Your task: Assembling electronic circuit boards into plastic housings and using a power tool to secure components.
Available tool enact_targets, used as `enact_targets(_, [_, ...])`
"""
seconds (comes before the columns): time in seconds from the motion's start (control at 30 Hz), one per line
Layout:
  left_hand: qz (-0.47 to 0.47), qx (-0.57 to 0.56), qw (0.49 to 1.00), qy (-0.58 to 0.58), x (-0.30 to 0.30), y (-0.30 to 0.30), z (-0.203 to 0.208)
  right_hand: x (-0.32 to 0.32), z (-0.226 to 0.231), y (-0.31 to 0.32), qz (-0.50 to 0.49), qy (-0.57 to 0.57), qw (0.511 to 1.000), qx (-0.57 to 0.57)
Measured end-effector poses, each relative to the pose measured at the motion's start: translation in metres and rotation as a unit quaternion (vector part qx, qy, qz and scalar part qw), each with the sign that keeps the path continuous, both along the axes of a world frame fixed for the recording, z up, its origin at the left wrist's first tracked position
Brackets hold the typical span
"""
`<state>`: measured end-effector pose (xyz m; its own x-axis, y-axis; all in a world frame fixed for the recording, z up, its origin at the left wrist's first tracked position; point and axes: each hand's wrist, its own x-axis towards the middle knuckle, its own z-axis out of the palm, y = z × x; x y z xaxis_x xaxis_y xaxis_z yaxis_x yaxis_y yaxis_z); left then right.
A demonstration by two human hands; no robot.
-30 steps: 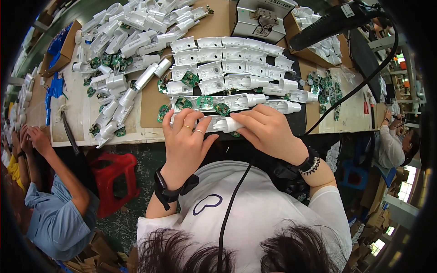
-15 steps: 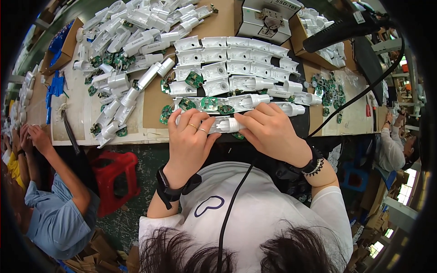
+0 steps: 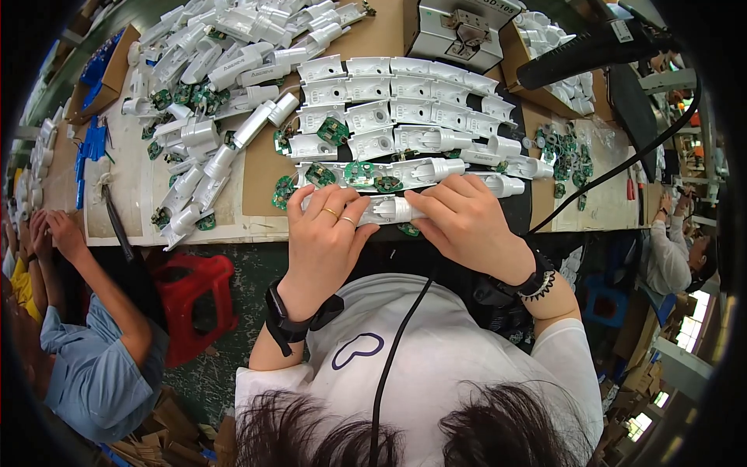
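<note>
Casing of white plastic [image 3: 391, 209] sits in the grip of a worker's two hands at the near edge of a crowded bench [image 3: 140, 210]. At the casing's 9 o'clock end, the ringed left hand [image 3: 323, 233] curls its fingers over the part, thumb drawn in below, some fingertips hidden from view; at 3 o'clock, the right hand [image 3: 469, 227] pinches the rounded end between thumb and fingers. Just beyond, toward 11 o'clock, a green circuit board [image 3: 360, 173] rests on another white shell. Rows of white half-shells [image 3: 409, 112] spread at 12 o'clock, with a boxy metal machine [image 3: 436, 31] behind them toward 1. Jumbled white housings [image 3: 241, 66] heap up between 10 and 11, while a co-worker in a blue shirt [image 3: 101, 366] sits at 8, past a red stool [image 3: 194, 268].
</note>
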<state>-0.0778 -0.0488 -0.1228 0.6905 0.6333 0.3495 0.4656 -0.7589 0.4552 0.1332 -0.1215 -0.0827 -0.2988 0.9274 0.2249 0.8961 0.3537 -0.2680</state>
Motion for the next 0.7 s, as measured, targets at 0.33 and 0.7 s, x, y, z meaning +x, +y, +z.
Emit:
enact_targets(0.33, [-0.009, 0.0, 1.0, 0.004, 0.001, -0.003, -0.001, -0.007, 0.002, 0.006, 0.008, -0.105, 0.994, -0.013])
enact_targets(0.7, [-0.036, 0.081, 0.996, 0.028, 0.003, -0.009, -0.008, 0.005, -0.007, -0.003, -0.005, 0.004, 1.0, -0.01])
